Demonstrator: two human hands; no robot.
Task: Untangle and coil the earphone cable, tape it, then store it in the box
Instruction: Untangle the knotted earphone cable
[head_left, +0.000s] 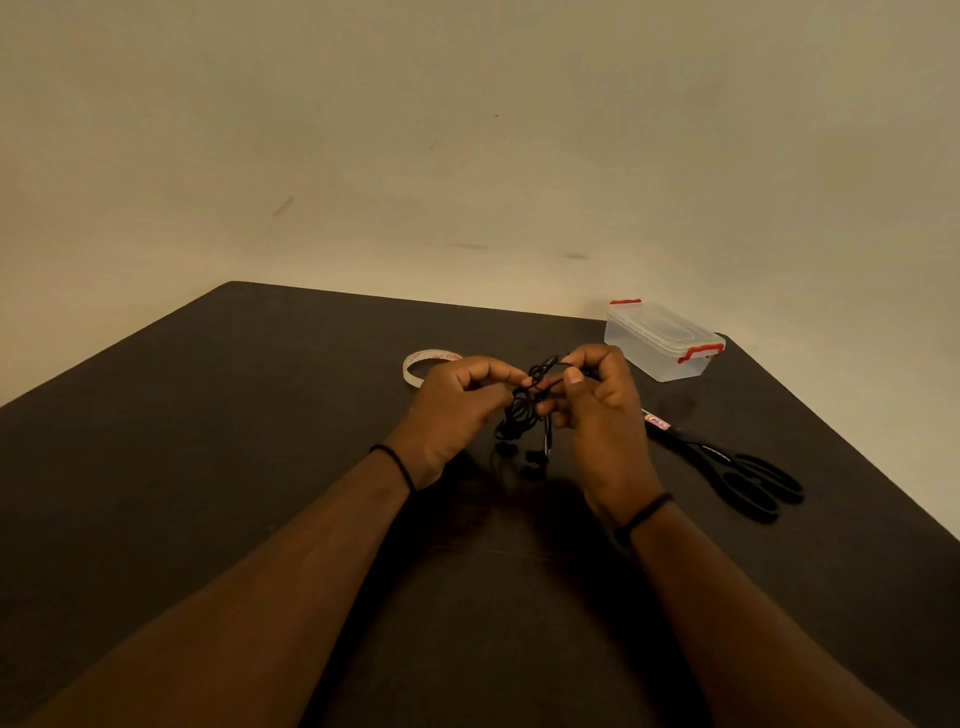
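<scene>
The earphone cable (527, 405) is held as a black tangle above the middle of the dark table (208, 467), clear of its surface, with the earbuds and plug hanging loose beneath the bundle. It is pinched from one side by the curled fingers of the left hand (457, 405), and a strand at the top of the knot is gripped between thumb and fingers of the right hand (602, 410). The untangling step is judged to be in hand; no coil has been formed yet. A roll of clear tape (415, 370) lies flat just beyond the left hand, towards the far edge. The clear box (662, 343), its lid on and its red clasps visible, stands at the far right corner. Black-handled scissors (727, 467) lie near the right edge, just beside the right wrist. For the next move, a loop would need to be drawn out and the loose ends fed back through, gently, so that the knot is not pulled tighter before coiling is attempted.
</scene>
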